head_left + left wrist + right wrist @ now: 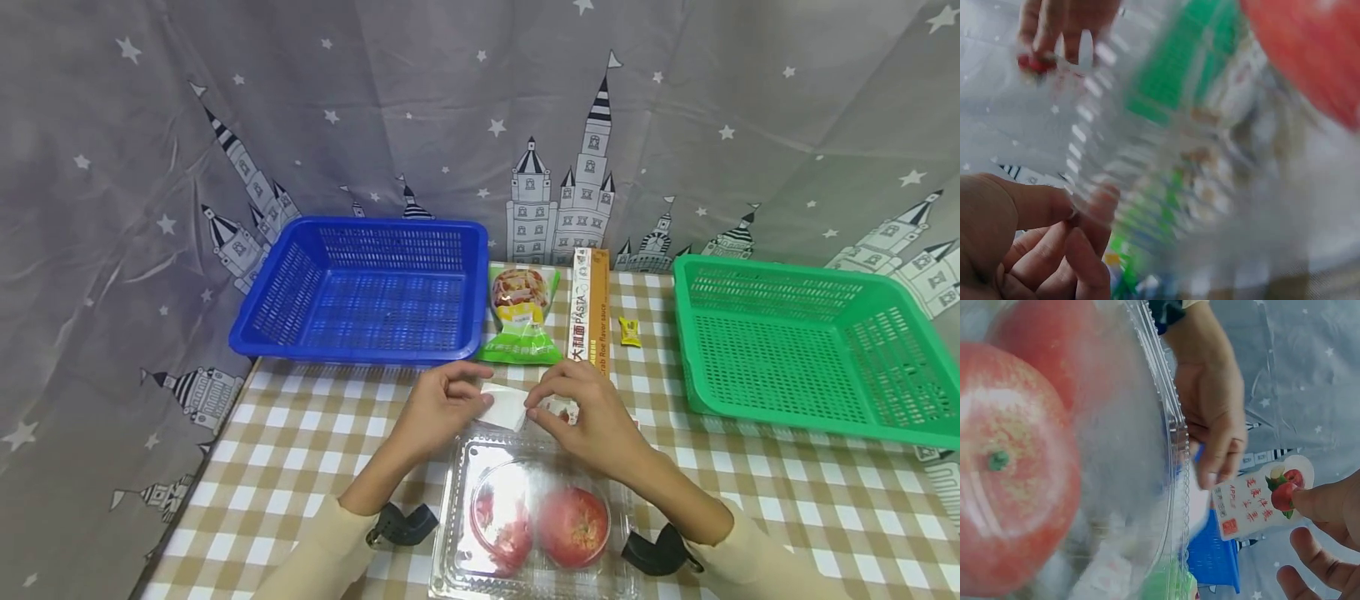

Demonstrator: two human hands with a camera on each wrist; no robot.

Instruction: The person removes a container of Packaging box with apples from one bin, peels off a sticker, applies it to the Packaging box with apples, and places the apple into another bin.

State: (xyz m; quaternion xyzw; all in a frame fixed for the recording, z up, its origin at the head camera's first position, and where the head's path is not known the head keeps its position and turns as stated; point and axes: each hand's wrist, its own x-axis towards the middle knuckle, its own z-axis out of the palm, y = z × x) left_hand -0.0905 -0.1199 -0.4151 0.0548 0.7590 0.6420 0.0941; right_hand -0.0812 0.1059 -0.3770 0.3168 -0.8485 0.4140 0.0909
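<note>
A small white label [1254, 503] printed with red apples stretches between the two hands, and its plain white back [504, 406] shows in the head view. My right hand [588, 412] pinches the printed end between thumb and fingers. At the opposite edge, my left hand [442, 408] has its thumb and fingertips pinched on the label. Just in front of both hands is a clear plastic clamshell box [465, 467] holding two large red apples [573, 527]. The box partly blocks both wrist views.
A blue basket [360, 354] stands back left, a green basket [780, 417] on the right. Between them lie a bagged bread [521, 312], a long pasta box [597, 308] and a small yellow packet [630, 332]. A checkered cloth [300, 467] covers the table.
</note>
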